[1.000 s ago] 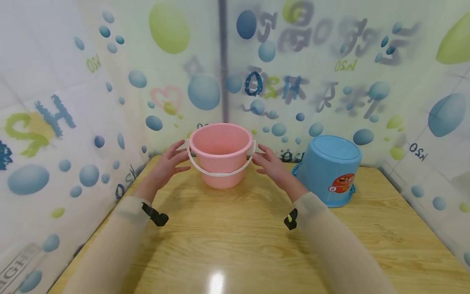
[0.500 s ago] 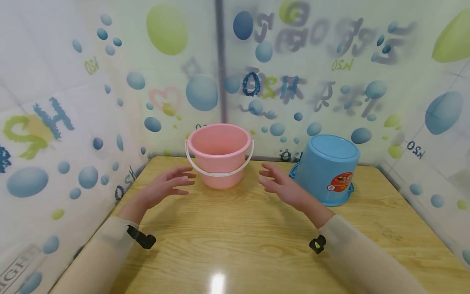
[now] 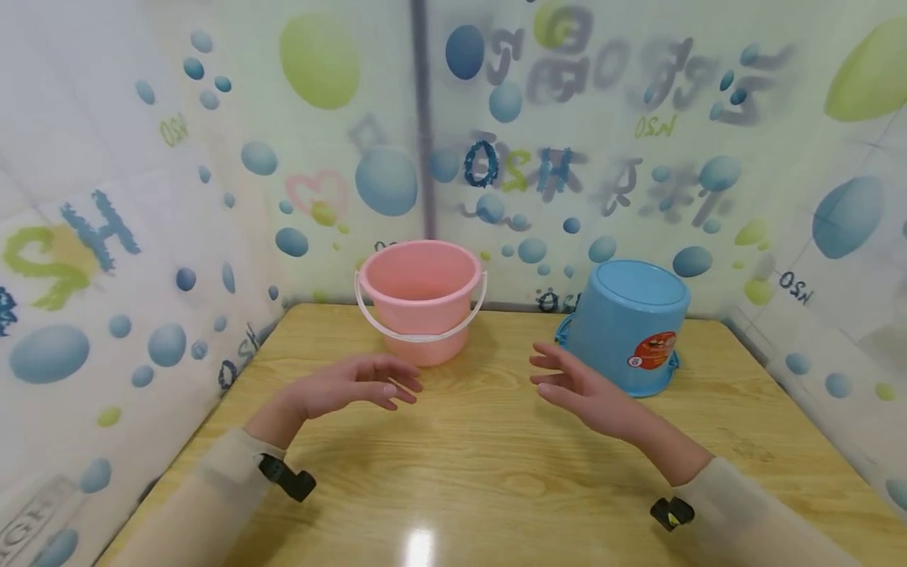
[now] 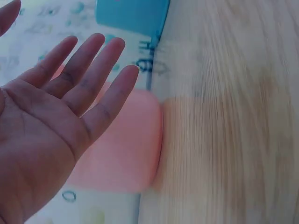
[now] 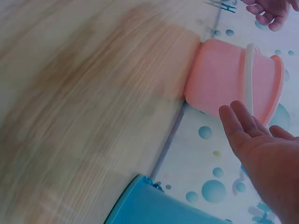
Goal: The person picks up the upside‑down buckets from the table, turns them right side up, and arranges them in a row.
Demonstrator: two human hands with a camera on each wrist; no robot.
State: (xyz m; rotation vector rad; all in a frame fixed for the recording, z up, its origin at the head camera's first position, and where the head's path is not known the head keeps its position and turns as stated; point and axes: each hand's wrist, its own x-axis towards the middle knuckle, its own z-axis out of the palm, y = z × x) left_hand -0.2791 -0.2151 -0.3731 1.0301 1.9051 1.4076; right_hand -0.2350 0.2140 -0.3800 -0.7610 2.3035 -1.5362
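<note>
1. The round pink plastic bucket point(image 3: 420, 316) stands upright on the pale wood-grain worktop point(image 3: 468, 465), and every place below is told from it. It seems steady because its base sits flat, mouth upward.
2. Its thin white handle point(image 3: 421, 338) droops across the front wall, presumably by its own weight, as neither hand lifts it.
3. The left grip point(image 3: 347, 386), a bare hand, hovers in front of the pink bucket and toward its left. It is released: the fingers are loosely bent, with nothing between them.
4. The right grip point(image 3: 588, 391), also bare, hangs to the pink bucket's front right, apart from it. It too is released and holds nothing, palm turned inward.
5. Right of the pink bucket, well apart, the light-blue tapered plastic bucket point(image 3: 609, 331) rests upside down, probably stable on its wider rim. A red oval label point(image 3: 653, 350) faces forward, and its blue handle point(image 3: 564, 329) lies low.
6. Behind the pink bucket rises a pale sheet printed with blue and green spots point(image 3: 404, 102), limiting room at the back.
7. The white handle partly blocks the pink bucket's front; the blue bucket crowds the right grip's side.
</note>
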